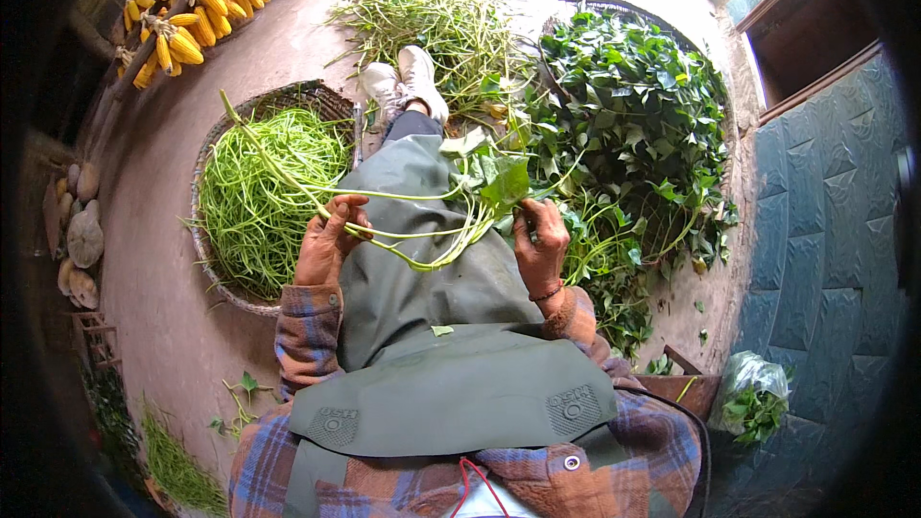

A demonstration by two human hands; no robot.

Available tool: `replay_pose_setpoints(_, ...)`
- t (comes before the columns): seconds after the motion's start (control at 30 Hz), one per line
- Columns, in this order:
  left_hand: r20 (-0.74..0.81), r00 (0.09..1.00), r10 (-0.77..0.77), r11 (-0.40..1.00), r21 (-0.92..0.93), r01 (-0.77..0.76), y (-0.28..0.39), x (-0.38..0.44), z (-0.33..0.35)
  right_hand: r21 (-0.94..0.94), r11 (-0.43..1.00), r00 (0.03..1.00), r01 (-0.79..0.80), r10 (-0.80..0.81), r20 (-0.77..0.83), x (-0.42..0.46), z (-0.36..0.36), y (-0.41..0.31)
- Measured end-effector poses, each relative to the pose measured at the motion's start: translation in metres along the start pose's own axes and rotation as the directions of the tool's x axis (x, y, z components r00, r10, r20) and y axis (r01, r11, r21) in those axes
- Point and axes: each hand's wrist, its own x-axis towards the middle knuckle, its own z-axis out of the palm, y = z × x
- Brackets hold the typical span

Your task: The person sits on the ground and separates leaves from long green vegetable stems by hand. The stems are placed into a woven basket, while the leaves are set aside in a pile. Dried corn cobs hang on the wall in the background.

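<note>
My left hand (331,241) pinches a leafy green vine (432,264), apparently sweet potato, between thumb and fingers. Its thick end points up and left over a round woven basket (200,234) heaped with thin green stalks (266,194). On the right, my right hand (541,239) has its fingertips closed at the leafy end of the vine, just below a broad leaf (506,183). Several long stems bow between the two hands above a dark green waterproof apron (460,302) on my lap. A small leaf scrap (442,331) lies on the apron.
Beyond my shoes (421,79) sits a pile of pale stalks (439,21). Dark leafy vines (633,108) overfill a basket at the right, beside a blue-green door (813,230). Corn cobs (209,7) hang upper left; squashes (86,237) line the left side. A plastic bag (752,388) holds leaves.
</note>
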Motion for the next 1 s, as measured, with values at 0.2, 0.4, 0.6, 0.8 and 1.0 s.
replay_pose_setpoints(0.2, 0.002, 1.0, 0.005, 1.0, 0.014, -0.005, 0.003, 0.0, 0.003, -0.078, 0.926, 0.918, 0.369, -0.35, 0.186, 0.012, -0.009, -0.027)
replay_pose_setpoints(0.4, -0.013, 0.999, 0.033, 0.994, 0.103, -0.031, 0.011, -0.004, 0.007, -0.203, 0.886, 0.908, 0.417, -0.395, 0.139, 0.011, -0.011, -0.037)
replay_pose_setpoints(0.6, 0.007, 0.999, 0.046, 0.995, 0.088, -0.047, 0.008, -0.002, 0.004, -0.116, 0.859, 0.82, 0.499, -0.424, 0.384, 0.006, -0.006, -0.04)
replay_pose_setpoints(0.8, -0.051, 0.997, 0.056, 0.998, 0.03, -0.055, 0.011, -0.001, -0.004, 0.238, 0.931, 0.7, 0.276, -0.365, 0.614, -0.018, 0.007, -0.007)
replay_pose_setpoints(1.0, -0.053, 0.997, 0.062, 0.995, 0.078, -0.058, 0.012, -0.002, -0.006, 0.184, 0.939, 0.759, 0.29, -0.342, 0.554, -0.02, 0.012, -0.004)
